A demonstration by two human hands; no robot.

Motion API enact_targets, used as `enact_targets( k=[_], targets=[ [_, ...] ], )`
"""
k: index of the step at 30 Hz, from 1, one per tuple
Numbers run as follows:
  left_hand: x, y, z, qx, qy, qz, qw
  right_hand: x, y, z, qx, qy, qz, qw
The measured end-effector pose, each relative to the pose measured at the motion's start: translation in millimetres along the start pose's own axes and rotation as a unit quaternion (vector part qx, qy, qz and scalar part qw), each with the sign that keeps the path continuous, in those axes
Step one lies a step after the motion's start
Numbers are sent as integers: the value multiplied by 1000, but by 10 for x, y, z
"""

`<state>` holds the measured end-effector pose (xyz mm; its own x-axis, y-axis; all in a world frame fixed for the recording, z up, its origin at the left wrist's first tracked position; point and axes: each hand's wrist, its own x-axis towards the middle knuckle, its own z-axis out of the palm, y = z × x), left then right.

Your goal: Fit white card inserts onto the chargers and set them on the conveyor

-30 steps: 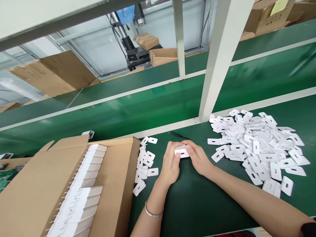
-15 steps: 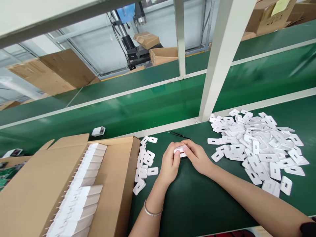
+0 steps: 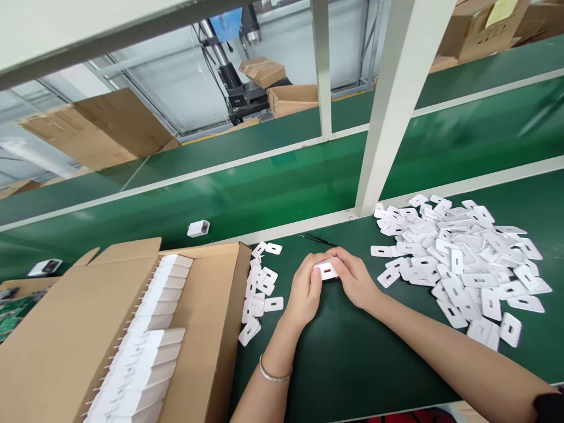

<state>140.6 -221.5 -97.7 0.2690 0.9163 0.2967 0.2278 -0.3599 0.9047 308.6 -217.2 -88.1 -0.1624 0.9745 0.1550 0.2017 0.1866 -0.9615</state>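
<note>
Charger (image 3: 326,270), white with a red slot on its face, sits between both my hands just above the bench (image 3: 352,358), near its middle. My left hand (image 3: 304,294) closes on its left end, thumb on the front face; my right hand (image 3: 358,283) wraps its right end and top. All my fingers are curled narrow on it, so both hands hold it together. A bracelet (image 3: 274,376) rings my left wrist.

Right of my hands lies a big pile of flat white plates (image 3: 462,264), each with a small slot. A smaller pile (image 3: 259,294) lies left of my left hand, against the side of an open box (image 3: 66,329). Rows of white pieces (image 3: 150,335) stand packed in that box. Black tweezers (image 3: 319,240) lie just beyond my fingers, near the foot of a white post (image 3: 392,111). On the green belt (image 3: 264,194) behind the bench rest a stray unit (image 3: 198,228) and, far left, another unit (image 3: 44,267).
</note>
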Motion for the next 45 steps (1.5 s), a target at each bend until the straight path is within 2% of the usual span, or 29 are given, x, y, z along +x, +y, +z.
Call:
enact_targets(
  k=[10,19,24,26,28,30,32,35,38,41,45],
  targets=[
    [28,8,-115,23,9,23,999,30,-24,19,8,-40,6,999],
    [27,-47,-74,19,14,16,1000,27,25,16,1,-42,38,998],
    [13,-26,-42,9,37,62,997,-12,13,57,0,-26,-12,1000],
    [-5,-8,-16,-23,57,26,998,-43,10,78,-5,-11,-50,999],
    [-20,3,15,-67,74,-57,993,-62,4,88,-24,5,-86,996],
    [-20,5,48,-118,63,-143,981,-61,-10,84,-58,17,-115,992],
    [-1,-1,78,-188,47,-195,961,-46,-32,71,-109,11,-127,986],
    [50,-11,111,-318,65,-221,920,-24,-55,51,-211,0,-117,970],
    [96,-15,124,-388,94,-229,888,-7,-36,18,-289,59,-105,950],
    [118,-21,118,-391,111,-234,883,43,10,-80,-339,125,-86,928],
    [132,-37,82,-363,128,-227,895,166,79,-276,-426,149,7,893]
  ],
)
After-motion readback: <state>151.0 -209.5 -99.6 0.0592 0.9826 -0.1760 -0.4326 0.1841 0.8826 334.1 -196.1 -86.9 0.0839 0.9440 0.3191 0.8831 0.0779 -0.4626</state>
